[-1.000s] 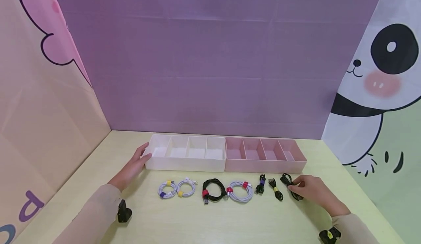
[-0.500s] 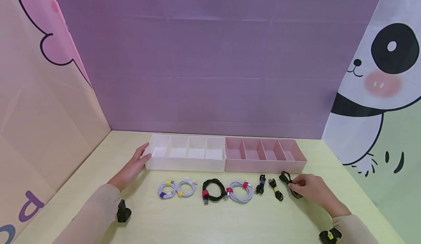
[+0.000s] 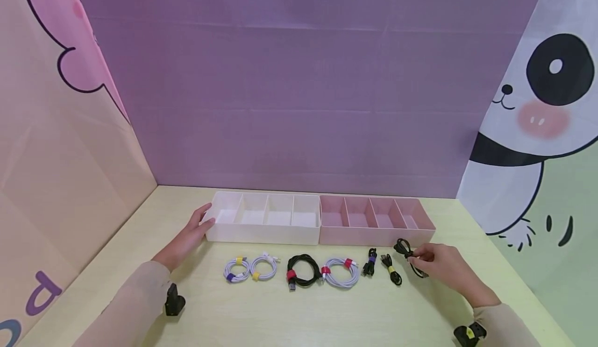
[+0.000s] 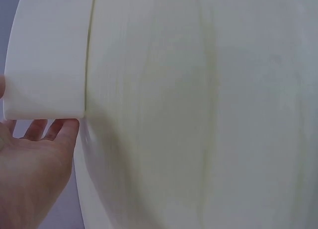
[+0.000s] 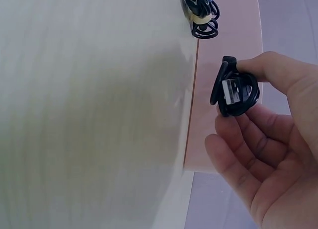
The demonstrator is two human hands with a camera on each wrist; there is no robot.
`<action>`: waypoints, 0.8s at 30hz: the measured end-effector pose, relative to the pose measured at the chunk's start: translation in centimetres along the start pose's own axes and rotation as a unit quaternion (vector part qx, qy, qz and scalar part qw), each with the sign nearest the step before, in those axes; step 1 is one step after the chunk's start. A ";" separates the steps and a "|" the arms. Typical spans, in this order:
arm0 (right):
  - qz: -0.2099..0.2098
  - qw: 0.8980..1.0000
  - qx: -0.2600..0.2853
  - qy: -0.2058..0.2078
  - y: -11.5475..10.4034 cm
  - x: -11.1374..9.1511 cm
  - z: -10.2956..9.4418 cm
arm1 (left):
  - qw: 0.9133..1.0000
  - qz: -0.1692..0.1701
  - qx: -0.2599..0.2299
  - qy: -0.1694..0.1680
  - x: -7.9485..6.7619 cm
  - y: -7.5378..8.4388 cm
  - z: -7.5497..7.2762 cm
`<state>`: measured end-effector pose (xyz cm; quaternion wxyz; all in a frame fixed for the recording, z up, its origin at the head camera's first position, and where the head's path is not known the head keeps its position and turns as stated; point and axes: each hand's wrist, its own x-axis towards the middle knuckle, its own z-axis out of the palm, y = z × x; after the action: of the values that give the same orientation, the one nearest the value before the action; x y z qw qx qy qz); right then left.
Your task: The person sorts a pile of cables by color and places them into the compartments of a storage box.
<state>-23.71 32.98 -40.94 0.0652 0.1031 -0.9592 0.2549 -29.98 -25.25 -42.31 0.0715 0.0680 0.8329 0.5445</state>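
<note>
My right hand (image 3: 441, 265) pinches a black USB cable (image 5: 236, 90) coiled into a bundle, its metal plug showing in the right wrist view. Thumb and fingertips hold it in front of the pink divided box (image 3: 374, 236), a little above the table. Against the left end of the white divided box (image 3: 261, 234) rests my left hand (image 3: 189, 237), its fingertips on the end wall in the left wrist view. Near the right hand lie two small black cable bundles, one with a yellow tie (image 3: 391, 270) and one with a purple tie (image 3: 370, 262).
The two boxes stand end to end at the back of the table (image 3: 299, 316). Before them lie two white cable coils (image 3: 237, 270) with coloured ties, a black coil (image 3: 303, 271) with a red tie and a white coil (image 3: 342, 274) with red ties.
My right hand has raised the black USB cable and shifted it slightly toward the pink box. The left hand stays at the white box.
</note>
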 end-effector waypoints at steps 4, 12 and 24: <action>-0.003 1.000 0.003 -0.001 -0.2 0.0 -0.2 | 1.000 0.004 -0.002 0.000 -0.1 0.1 0.1; -0.016 1.000 -0.006 0.011 -0.8 -0.1 -0.9 | 1.000 0.016 -0.003 0.001 0.0 0.0 -0.1; -0.023 0.999 -0.009 0.027 -1.1 0.1 -1.3 | 1.000 0.007 -0.003 0.002 -0.1 0.2 0.1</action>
<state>-23.45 32.67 -39.29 0.0978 0.1179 -0.9568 0.2470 -29.85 -25.16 -42.18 0.0662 0.0729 0.8309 0.5477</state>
